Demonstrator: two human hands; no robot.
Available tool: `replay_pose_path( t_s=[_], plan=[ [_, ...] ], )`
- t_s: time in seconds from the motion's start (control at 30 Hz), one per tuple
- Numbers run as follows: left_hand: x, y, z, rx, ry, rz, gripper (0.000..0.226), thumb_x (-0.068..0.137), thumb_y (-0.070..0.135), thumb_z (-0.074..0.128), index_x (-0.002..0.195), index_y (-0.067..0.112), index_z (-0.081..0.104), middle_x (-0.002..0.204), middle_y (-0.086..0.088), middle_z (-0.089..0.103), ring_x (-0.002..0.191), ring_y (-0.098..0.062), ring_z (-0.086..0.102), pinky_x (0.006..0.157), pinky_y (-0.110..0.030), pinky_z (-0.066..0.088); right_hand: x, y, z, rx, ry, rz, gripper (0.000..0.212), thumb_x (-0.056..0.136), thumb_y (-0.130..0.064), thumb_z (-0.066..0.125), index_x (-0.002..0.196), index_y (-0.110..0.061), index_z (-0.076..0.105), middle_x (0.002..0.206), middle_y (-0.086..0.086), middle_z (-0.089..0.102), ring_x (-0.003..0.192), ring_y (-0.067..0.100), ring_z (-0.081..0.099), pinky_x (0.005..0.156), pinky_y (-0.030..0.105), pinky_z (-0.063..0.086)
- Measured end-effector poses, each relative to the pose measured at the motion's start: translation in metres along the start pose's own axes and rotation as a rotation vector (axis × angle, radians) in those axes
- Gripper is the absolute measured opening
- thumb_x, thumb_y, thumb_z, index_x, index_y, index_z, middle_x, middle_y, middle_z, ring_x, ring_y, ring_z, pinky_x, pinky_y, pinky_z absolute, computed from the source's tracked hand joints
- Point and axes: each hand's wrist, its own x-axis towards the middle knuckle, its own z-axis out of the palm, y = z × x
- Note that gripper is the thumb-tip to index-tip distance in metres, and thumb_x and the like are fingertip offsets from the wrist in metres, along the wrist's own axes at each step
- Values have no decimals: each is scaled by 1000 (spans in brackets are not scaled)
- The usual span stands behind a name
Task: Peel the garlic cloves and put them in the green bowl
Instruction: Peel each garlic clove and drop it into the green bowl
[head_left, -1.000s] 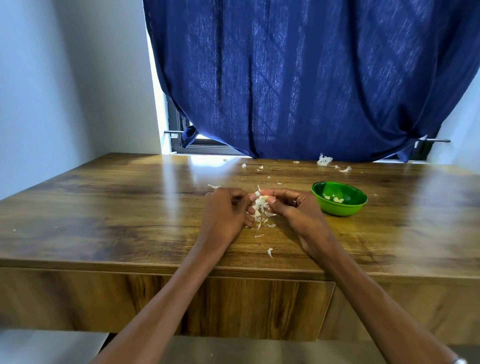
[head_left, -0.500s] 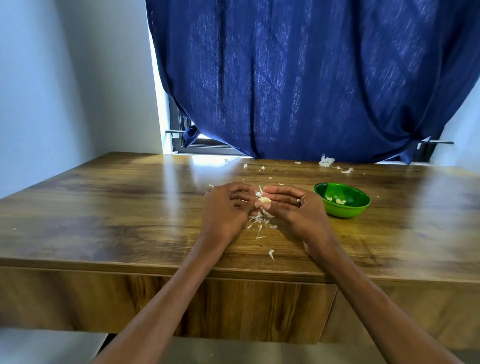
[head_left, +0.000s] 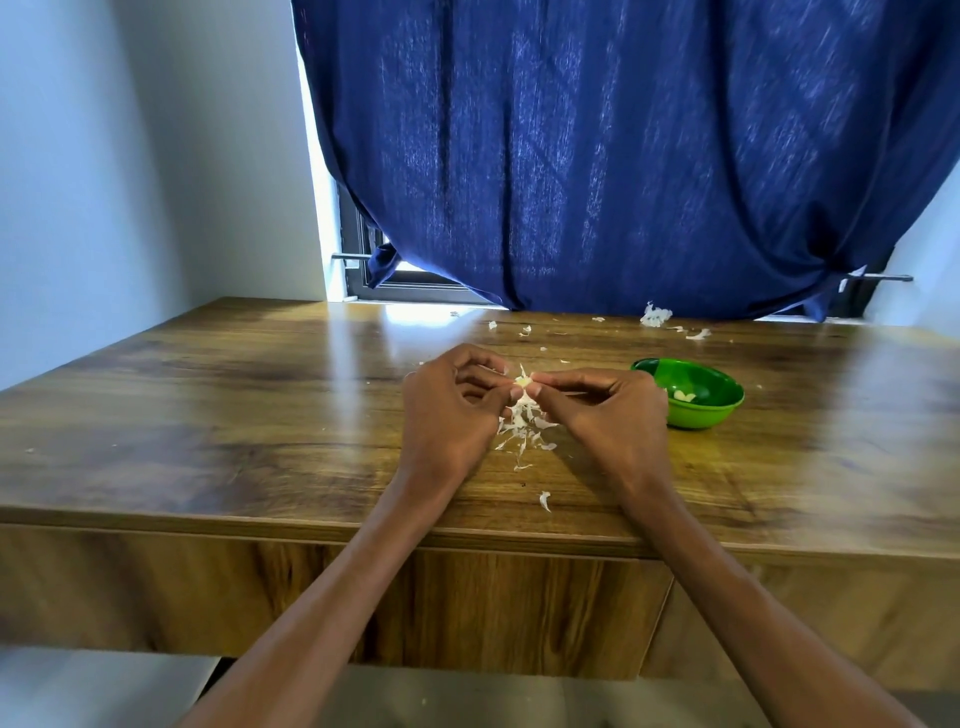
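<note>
We see our left hand (head_left: 447, 415) and right hand (head_left: 608, 410) meeting above the wooden table (head_left: 208, 415), each grip pinching one garlic clove (head_left: 523, 383) over a pile of papery skins (head_left: 522, 428), with the green bowl (head_left: 693, 395) just beside the right hand, holding peeled cloves (head_left: 684, 396).

Dark blue curtain (head_left: 623, 156) hanging across the upper frame, daylight showing through a window (head_left: 358, 265) at its lower left, pale wall (head_left: 145, 156) filling the left, glossy wooden table (head_left: 208, 415) spanning the middle.
</note>
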Motion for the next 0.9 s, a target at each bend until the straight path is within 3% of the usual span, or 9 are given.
replay_pose_path(
  t_s=[0.23, 0.5, 0.63, 0.9],
  plan=[
    [0, 0, 0, 15, 11, 28, 27, 77, 3, 86, 93, 18, 70, 79, 3, 76, 73, -5, 74, 73, -29, 62, 2, 3, 3, -60, -40, -69, 12, 79, -15, 84, 90, -19, 79, 81, -11, 75, 71, -2, 70, 64, 11, 54],
    [0, 2, -1, -7, -46, 87, 28, 77, -3, 82, 93, 15, 67, 79, 3, 73, 77, -6, 72, 72, -19, 58, 5, 7, 6, -75, -140, -41, 15, 81, -9, 81, 86, -18, 70, 79, -5, 72, 73, 5, 68, 65, 17, 56],
    [0, 1, -1, -4, -48, 122, 31, 76, -6, 82, 90, 16, 65, 77, 4, 71, 78, -10, 73, 75, -27, 60, 5, 7, 5, -55, -122, -63, 15, 80, -6, 81, 84, -16, 71, 77, -1, 72, 74, 13, 69, 69, 27, 60],
    [-1, 2, -2, 21, -50, 145, 35, 74, -7, 81, 84, 20, 61, 74, 4, 69, 76, -13, 71, 73, -34, 61, 5, 7, 4, -83, -106, -110, 16, 78, -6, 83, 82, -16, 71, 76, -5, 71, 72, 9, 67, 69, 22, 58]
  ],
)
